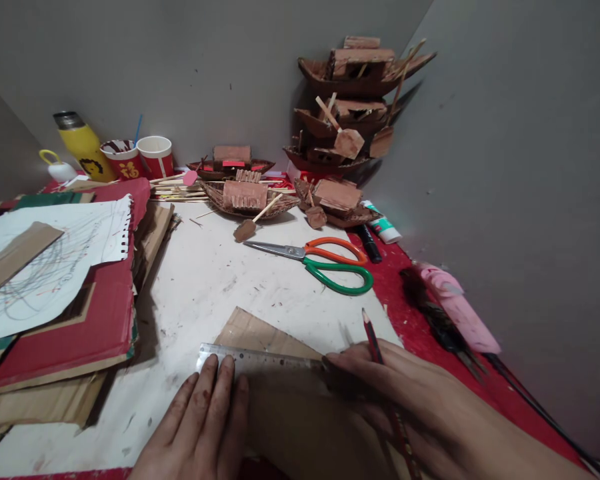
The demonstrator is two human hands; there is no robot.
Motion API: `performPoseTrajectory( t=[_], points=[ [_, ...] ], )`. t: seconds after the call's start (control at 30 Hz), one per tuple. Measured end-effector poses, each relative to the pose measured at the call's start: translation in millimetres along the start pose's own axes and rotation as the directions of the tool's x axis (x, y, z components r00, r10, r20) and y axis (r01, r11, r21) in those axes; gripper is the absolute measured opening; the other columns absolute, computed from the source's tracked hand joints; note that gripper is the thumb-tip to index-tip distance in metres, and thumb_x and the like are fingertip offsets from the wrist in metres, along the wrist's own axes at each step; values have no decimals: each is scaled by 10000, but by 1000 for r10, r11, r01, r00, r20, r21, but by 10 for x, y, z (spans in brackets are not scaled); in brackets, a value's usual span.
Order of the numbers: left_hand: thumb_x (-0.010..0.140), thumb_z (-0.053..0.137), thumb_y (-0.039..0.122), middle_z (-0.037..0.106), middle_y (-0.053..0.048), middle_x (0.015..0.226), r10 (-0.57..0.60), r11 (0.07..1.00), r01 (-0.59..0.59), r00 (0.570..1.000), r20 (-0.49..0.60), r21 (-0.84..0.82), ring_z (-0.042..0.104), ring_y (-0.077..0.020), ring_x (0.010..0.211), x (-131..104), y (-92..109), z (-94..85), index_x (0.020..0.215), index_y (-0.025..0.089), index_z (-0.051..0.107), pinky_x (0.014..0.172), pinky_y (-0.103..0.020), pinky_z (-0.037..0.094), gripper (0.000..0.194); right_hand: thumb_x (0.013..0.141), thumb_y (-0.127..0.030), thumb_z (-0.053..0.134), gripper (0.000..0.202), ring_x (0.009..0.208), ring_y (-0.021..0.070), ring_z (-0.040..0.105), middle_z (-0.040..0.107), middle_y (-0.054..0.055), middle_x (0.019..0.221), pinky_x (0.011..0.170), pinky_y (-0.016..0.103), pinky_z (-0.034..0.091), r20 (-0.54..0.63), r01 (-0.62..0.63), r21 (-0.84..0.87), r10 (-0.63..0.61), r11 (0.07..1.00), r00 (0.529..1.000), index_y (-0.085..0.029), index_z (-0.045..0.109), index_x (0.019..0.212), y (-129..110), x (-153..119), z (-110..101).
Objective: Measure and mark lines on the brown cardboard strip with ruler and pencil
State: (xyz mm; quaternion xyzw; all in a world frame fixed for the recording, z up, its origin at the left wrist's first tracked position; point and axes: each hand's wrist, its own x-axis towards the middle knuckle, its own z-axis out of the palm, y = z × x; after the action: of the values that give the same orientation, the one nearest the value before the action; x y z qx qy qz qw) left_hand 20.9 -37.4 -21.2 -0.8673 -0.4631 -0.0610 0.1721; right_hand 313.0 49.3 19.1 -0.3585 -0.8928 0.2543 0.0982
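A clear ruler lies across a piece of brown cardboard. My left hand rests flat at the ruler's left end, fingers stretched out over its edge and the cardboard. In my right hand is a dark red-and-black pencil, its sharpened end pointing up and away. The fingertips of that hand touch the ruler's right end, where a shadow hides detail. Beyond the cardboard lie scissors with one orange and one green handle.
Several cardboard model boats stand at the back, some stacked in the corner. Cardboard sheets and scribbled paper pile up on the left. A yellow bottle and cups stand behind; a pink-handled tool lies right.
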Motion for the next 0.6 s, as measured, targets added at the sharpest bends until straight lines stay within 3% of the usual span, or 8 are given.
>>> performPoseTrajectory(
  t=[0.33, 0.6],
  points=[
    [952, 419, 340, 579, -136, 1340, 82, 996, -83, 996, 39, 16, 482, -293, 1261, 12, -91, -18, 1350, 173, 502, 1023, -379, 335, 439, 882, -117, 500, 491, 896, 178, 661, 675, 54, 1021, 742, 244, 555, -51, -23, -9, 23, 1000, 998, -320, 514, 1329, 5, -18, 11],
    [953, 421, 365, 568, -103, 1360, -16, 999, 18, 998, 55, -37, 434, -274, 1306, 11, -14, -1, 1328, 214, 532, 1065, -374, 308, 419, 874, -90, 487, 528, 882, 170, 658, 673, 48, 1005, 728, 239, 555, -49, -13, -14, 12, 1000, 999, -328, 489, 1345, -22, 6, -6]
  ],
)
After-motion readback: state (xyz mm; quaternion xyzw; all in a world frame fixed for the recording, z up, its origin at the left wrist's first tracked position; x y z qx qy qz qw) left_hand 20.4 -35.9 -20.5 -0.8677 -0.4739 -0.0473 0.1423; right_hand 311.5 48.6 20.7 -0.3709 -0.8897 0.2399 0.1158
